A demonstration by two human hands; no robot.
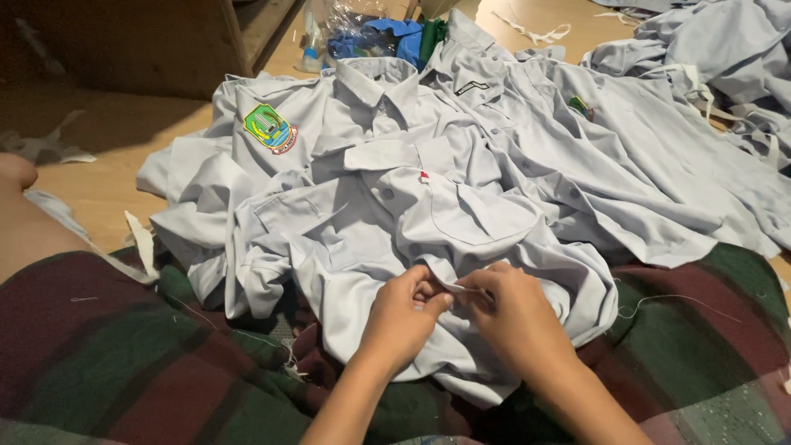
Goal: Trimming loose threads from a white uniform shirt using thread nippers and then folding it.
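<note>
Plaid cloth (124, 363) in dark red and green covered the person's lap and filled the bottom of the view, loose threads lying on it. Beyond it, wooden floor (107, 177), with white fabric scraps (49, 148) at the left edge.

Heap of pale grey-blue uniform shirts (626, 165) spread across the floor from centre to the top right corner, overlapping each other. One spread shirt (329, 107) at centre-left lay collar up, with a green and yellow sleeve badge (269, 128) facing the camera. A clear plastic bag (346, 25) with blue and green cloth in it sat at top centre, just behind the shirts.

Nearest shirt (395, 239) lay partly on the lap, partly on the pile, front up, buttoned chest pocket (482, 216) visible, small red-and-white tag (423, 176) above it.

Both hands were at that shirt's lower edge, touching each other. Left hand (404, 317): grip clenched, fingertips pinching a small fold of the shirt's fabric. Right hand (515, 317): grip also clenched on the same fold, thumb and forefinger pressed together just right of the left hand's. Whether a needle or thread was between the fingers: couldn't tell, too small
</note>
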